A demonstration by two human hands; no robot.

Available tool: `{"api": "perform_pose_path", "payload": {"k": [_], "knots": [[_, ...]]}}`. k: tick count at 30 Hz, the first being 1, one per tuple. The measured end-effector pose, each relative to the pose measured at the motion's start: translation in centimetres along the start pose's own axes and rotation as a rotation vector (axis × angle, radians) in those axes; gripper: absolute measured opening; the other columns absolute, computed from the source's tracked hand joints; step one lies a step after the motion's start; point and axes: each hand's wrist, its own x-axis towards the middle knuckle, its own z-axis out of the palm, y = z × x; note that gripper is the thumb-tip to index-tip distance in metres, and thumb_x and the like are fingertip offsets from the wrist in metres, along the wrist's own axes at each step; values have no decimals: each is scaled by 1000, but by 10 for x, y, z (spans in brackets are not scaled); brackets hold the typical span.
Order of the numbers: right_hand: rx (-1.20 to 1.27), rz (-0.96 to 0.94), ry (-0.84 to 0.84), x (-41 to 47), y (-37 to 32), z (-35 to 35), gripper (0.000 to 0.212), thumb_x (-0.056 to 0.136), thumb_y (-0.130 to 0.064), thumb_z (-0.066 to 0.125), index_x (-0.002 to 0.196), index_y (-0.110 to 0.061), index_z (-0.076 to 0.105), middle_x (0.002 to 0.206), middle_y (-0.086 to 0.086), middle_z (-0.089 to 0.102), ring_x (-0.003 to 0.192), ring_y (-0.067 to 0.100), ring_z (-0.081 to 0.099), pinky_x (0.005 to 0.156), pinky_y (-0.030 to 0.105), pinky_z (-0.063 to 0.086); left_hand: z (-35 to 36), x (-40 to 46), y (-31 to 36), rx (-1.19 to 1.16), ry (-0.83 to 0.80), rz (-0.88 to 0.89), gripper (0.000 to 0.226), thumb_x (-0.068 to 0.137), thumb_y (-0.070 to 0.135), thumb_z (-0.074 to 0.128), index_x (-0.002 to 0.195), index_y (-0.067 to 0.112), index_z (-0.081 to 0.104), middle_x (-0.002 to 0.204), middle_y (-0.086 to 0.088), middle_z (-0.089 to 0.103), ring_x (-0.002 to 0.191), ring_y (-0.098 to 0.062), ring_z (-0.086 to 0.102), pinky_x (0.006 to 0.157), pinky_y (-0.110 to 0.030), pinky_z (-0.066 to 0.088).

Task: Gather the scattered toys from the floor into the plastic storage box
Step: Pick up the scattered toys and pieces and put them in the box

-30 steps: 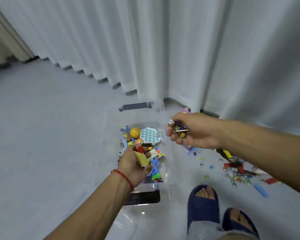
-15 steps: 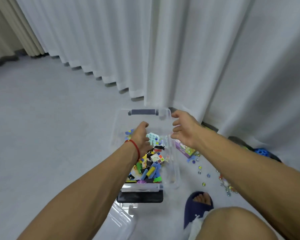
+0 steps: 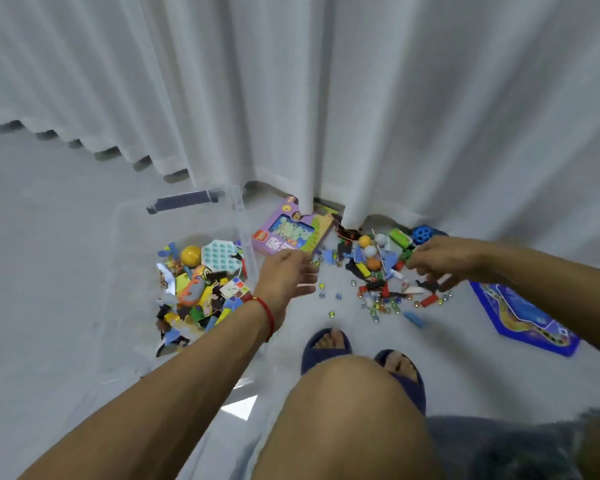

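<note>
step: scoop toy pile [image 3: 378,271] by curtain hem | left hand [image 3: 286,277] spread, empty | right hand [image 3: 437,263] curled, grasp unclear | tip: cup marbles [image 3: 381,306], carry low into storage box [image 3: 236,216]

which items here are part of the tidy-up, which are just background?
Job:
- plastic storage box, part filled
- toy pile on floor
- loose marbles
- purple toy box
- blue game board
- left hand, right hand

Background:
- white curtain
- slippers
</note>
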Motion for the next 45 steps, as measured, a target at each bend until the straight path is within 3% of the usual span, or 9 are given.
{"api": "perform_pose_path", "payload": {"k": [2, 6, 10, 14, 18, 22, 31, 38, 45], "knots": [[-113, 16, -16, 17, 28, -7, 25, 97, -25, 54, 104, -2, 61, 99, 14, 61, 83, 24, 59, 68, 34, 53, 31, 11, -22, 144, -61, -6, 17, 96, 19, 52, 99, 6, 64, 94, -15, 68, 78, -25, 62, 71, -36, 57], [-277, -19, 2, 61, 84, 12, 23, 97, -29, 54, 111, -13, 64, 110, 11, 63, 96, 27, 62, 74, 34, 55, 62, 54, -85, 472, -98, -36, 15, 88, 28, 58, 95, 17, 66, 95, -7, 69, 81, -24, 65, 80, -42, 60], [-292, 11, 46, 111, 150, 63, 38, 94, -30, 61, 130, -17, 55, 127, 8, 59, 106, 20, 57, 89, 30, 48, 51, 106, -140, 879, -57, 75, 15, 85, 31, 65, 97, 21, 65, 95, 2, 67, 87, -19, 63, 76, -25, 46], [-125, -5, 308, 154, 193, 115, 35, 93, -26, 65, 124, -13, 59, 119, 11, 62, 105, 24, 61, 91, 34, 51, 39, 149, -177, 1116, -29, 161, 37, 84, 40, 69, 116, 26, 57, 104, 2, 61, 87, -17, 60, 78, -28, 48], [-53, -74, 557, 187, 200, 145, 37, 89, -22, 71, 123, -13, 60, 115, 10, 59, 106, 26, 57, 88, 41, 53, 51, 169, -200, 1183, -79, 182, 55, 85, 46, 66, 131, 27, 42, 115, 2, 49, 95, -18, 53, 83, -30, 48], [-144, -168, 683, 202, 210, 160, 28, 85, -17, 74, 111, -10, 63, 106, 11, 59, 95, 27, 55, 76, 41, 54, 54, 178, -210, 1123, 34, 321, 45, 84, 35, 72, 114, 26, 40, 113, 4, 43, 90, -16, 52, 79, -29, 51], [228, -148, 712, 190, 195, 167, 28, 95, -22, 62, 120, -13, 55, 105, 0, 57, 94, 15, 55, 80, 27, 46, 51, 203, -210, 1104, 80, 445, 82, 75, 39, 81, 141, 23, 36, 139, -5, 30, 106, -10, 41, 90, -22, 41], [173, -280, 599, 194, 181, 178, 34, 95, -22, 63, 126, -8, 57, 111, 7, 60, 92, 15, 57, 78, 24, 47, 58, 218, -202, 1224, -73, 505, 61, 85, 36, 72, 137, 20, 46, 126, -10, 44, 99, -16, 48, 88, -25, 44], [-171, -490, 519, 202, 164, 198, 31, 89, -21, 72, 117, -12, 60, 115, 7, 56, 82, 22, 63, 64, 32, 58, 66, 227, -204, 1294, -173, 724, 28, 93, 19, 64, 119, 10, 65, 107, -11, 55, 87, -25, 58, 78, -33, 53]]}}
